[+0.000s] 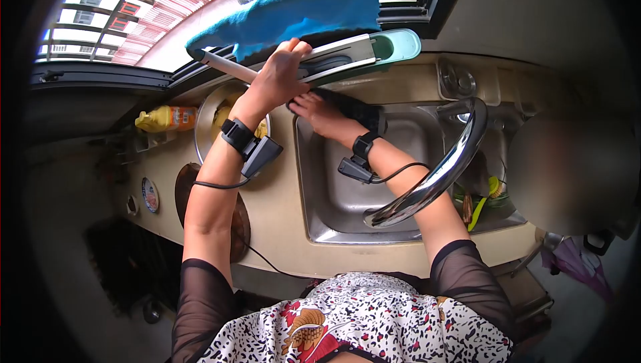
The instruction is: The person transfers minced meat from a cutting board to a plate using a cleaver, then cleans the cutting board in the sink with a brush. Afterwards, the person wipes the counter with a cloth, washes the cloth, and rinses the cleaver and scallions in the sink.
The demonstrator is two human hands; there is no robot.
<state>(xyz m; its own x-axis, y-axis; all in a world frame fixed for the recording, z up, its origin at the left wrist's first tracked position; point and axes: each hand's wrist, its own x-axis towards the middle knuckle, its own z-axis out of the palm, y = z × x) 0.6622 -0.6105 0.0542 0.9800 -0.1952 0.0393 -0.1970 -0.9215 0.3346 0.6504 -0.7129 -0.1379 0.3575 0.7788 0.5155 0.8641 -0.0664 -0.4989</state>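
Above the back of the counter, my left hand (282, 72) is closed around a long white and teal tool (364, 50) with an oval teal end and a pale rod handle (229, 68) pointing left. I cannot make out its exact kind. Just below, my right hand (324, 114) lies over the left end of a dark fuzzy pad (354, 110), its fingers slightly bent and pressed on it. The pad stretches along the back rim of the steel sink (308, 209). Part of it is hidden under my right hand.
A chrome faucet (461, 162) arches over the sink beside my right forearm. Left are a metal bowl (202, 137) with yellow contents, a yellow bottle (157, 120) and a brown round board (187, 193). A blue towel (294, 16) hangs at the window. Greens (477, 213) lie in the right basin.
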